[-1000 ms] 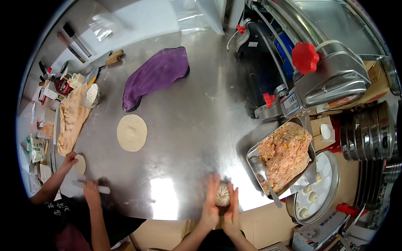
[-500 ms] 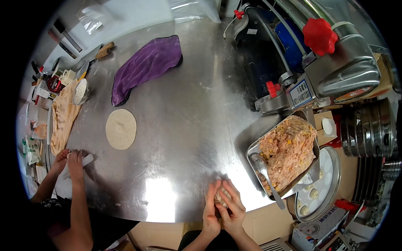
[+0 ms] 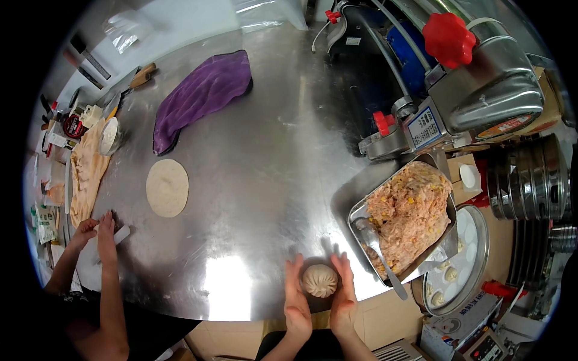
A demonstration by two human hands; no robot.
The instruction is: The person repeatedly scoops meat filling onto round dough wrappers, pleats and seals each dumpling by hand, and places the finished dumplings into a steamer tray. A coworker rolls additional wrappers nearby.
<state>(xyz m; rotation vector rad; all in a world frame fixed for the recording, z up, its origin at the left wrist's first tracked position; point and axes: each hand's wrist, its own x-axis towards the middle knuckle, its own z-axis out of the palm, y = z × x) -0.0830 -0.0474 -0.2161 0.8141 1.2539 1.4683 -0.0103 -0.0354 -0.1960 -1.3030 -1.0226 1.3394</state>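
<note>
A round pleated bun [image 3: 320,281] with a swirl of folds on top sits at the table's near edge. My left hand [image 3: 295,301] is upright at its left side, fingers stretched out. On the other side my right hand [image 3: 344,298] mirrors it, also open, with the bun between the two palms. Whether either palm touches the dough I cannot tell. Right of my hands, a metal tray [image 3: 359,237] holds pinkish minced filling [image 3: 412,210] with yellow bits. A metal spoon [image 3: 378,249] rests in it, its handle sticking out over the near rim.
A flat dough round [image 3: 167,188] and a purple cloth [image 3: 201,96] lie on the steel table [image 3: 265,174]. At left a co-worker's hands [image 3: 99,231] work near a white scraper. Beyond the tray stands a metal machine [image 3: 487,84]; a steamer tray [image 3: 478,265] with small buns is at lower right.
My hands have come apart from around the bun, fingers now straightened, leaving it in sight between them. The view has shifted slightly. The co-worker's hands have moved a little.
</note>
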